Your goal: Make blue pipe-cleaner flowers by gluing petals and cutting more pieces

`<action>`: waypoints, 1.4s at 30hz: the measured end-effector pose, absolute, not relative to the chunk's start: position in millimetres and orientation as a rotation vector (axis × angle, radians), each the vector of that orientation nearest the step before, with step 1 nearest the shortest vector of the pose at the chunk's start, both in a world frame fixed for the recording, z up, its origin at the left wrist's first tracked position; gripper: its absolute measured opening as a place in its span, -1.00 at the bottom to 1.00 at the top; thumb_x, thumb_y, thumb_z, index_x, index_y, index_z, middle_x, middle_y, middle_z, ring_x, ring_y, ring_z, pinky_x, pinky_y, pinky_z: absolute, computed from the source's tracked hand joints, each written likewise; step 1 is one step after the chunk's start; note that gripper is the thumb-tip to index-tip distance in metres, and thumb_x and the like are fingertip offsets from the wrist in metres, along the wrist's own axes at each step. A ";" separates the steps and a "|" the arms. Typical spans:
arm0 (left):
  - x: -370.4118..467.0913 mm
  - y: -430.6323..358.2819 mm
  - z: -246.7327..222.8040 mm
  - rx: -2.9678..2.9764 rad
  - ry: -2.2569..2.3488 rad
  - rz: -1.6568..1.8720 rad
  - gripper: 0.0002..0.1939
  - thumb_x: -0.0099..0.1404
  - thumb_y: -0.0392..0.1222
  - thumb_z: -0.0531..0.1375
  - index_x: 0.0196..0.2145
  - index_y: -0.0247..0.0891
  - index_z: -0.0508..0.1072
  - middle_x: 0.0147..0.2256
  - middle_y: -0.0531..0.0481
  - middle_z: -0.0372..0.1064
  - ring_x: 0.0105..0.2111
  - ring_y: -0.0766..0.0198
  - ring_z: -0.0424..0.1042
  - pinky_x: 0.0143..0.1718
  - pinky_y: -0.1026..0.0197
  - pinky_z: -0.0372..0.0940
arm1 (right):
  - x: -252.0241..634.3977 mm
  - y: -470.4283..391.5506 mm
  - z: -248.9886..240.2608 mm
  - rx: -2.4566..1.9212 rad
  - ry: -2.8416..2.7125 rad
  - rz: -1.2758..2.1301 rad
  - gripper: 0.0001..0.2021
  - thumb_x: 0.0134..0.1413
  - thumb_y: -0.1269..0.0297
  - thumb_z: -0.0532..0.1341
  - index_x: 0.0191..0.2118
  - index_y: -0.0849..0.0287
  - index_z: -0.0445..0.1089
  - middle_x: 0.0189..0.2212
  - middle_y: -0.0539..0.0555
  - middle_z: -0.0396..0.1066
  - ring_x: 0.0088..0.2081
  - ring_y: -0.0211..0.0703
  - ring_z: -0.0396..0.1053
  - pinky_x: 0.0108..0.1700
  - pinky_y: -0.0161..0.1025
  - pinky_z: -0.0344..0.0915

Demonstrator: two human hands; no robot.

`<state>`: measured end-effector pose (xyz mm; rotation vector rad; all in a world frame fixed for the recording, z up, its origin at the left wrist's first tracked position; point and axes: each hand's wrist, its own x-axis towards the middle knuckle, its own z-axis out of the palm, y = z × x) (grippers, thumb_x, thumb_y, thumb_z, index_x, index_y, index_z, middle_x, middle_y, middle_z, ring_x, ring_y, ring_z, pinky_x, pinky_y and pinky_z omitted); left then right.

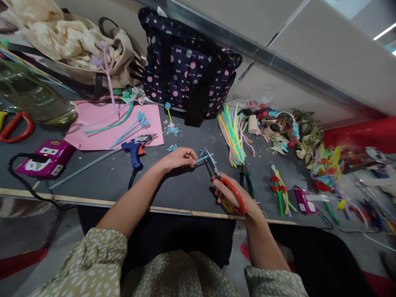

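Observation:
Between the fingertips of my left hand (pixel 182 159) is pinched a thin blue pipe cleaner (pixel 202 159). My right hand (pixel 227 192) grips scissors (pixel 233 193) with red and yellow handles. Their blades reach forward to the free end of the blue strip; whether they touch it I cannot tell. Small blue clippings (pixel 172 147) lie on the table just beyond my left hand. A blue glue gun (pixel 134 152) rests on its side left of that hand, its nozzle over a pink sheet (pixel 151 119). Blue fuzzy stems (pixel 131 128) lie on the sheet.
A dark patterned bag (pixel 190 66) stands at the back. Bundled coloured pipe cleaners (pixel 233 136) and green-handled pliers (pixel 247 181) lie to the right. A purple power strip (pixel 48 156), a green bottle (pixel 34 90) and orange-handled scissors (pixel 17 128) occupy the left side.

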<state>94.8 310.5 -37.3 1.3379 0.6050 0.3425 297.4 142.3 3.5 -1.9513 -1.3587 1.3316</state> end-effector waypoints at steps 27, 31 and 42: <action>93.6 308.1 -33.4 1.457 0.612 0.285 -0.60 0.20 0.08 0.22 -0.53 -0.34 0.46 -0.54 -0.05 0.38 -0.58 0.43 0.23 -0.56 0.31 0.02 | 293.3 143.0 8.0 -1.948 -1.408 1.362 -0.63 0.18 -0.13 0.08 -0.14 0.07 0.28 -0.51 -0.08 0.33 -0.61 -0.31 0.35 -0.58 -0.39 0.27; 92.9 308.1 -31.3 1.458 0.610 0.285 -0.66 0.16 0.02 0.26 -0.55 -0.34 0.48 -0.56 -0.04 0.37 -0.59 0.43 0.21 -0.55 0.29 0.02 | 293.7 142.7 7.6 -1.947 -1.433 1.356 -0.63 0.19 -0.13 0.07 -0.14 0.08 0.27 -0.51 -0.07 0.33 -0.60 -0.30 0.35 -0.57 -0.37 0.28; 92.9 308.0 -28.8 1.455 0.653 0.278 -0.69 0.14 -0.04 0.27 -0.56 -0.36 0.48 -0.58 -0.03 0.37 -0.62 0.45 0.18 -0.58 0.32 0.00 | 295.0 143.5 18.5 -1.982 -1.597 1.290 -0.67 0.25 -0.07 0.03 -0.12 0.09 0.24 -0.50 -0.02 0.42 -0.47 -0.20 0.43 -0.44 -0.32 0.33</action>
